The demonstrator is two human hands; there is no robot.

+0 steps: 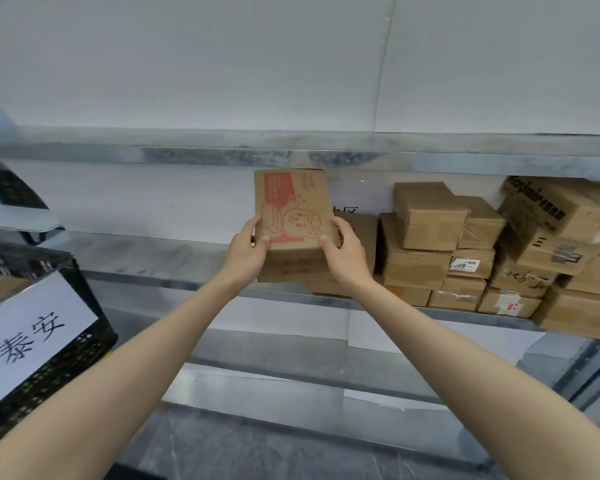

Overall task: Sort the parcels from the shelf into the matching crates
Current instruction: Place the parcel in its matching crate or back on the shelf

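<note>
Both hands [248, 252] [347, 254] grip a flat printed cardboard parcel [293, 209].

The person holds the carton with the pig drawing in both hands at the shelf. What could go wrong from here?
1. The left hand and right hand grip only the lower corners of the pig-print carton; it might tip or slip.
2. The uneven parcel stack sits close beside the right hand; a careless pull might knock it.
3. No address label shows on the carton's visible face, so it might land wrongly in the black crate labelled 泰安.
</note>
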